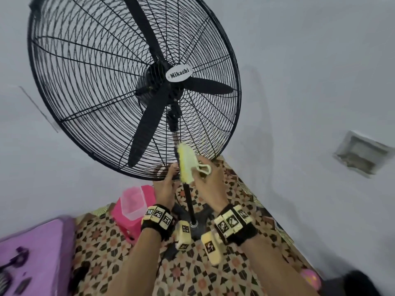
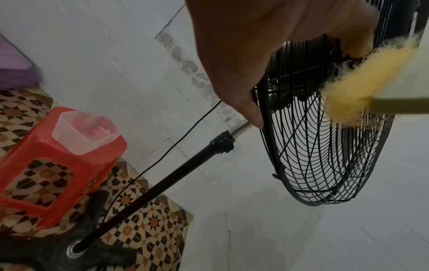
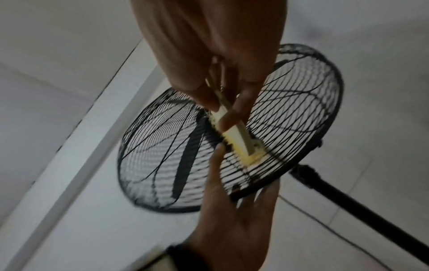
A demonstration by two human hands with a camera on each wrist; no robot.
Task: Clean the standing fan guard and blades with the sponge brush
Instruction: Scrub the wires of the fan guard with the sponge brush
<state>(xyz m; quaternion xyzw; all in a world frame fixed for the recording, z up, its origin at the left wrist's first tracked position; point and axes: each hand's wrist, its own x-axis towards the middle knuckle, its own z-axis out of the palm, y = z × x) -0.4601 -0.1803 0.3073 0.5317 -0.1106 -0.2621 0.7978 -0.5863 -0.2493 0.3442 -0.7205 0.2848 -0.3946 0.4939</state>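
Right hand [image 1: 210,184] pinching sponge brush [image 1: 186,162] against fan guard [image 1: 89,67] at 6 o'clock; left hand [image 1: 165,185] gripping guard rim, fingers curled through the wires.

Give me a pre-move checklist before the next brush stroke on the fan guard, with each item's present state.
1. Right hand grips the sponge brush: ok.
2. Brush touches the fan guard wires: ok.
3. Left hand steadies the guard's lower rim: ok.
4. Blades at rest: ok, each shows distinctly.
5. Fan unplugged: cannot tell; cord end unseen.
6. Water in the clear container on the stool: cannot tell.
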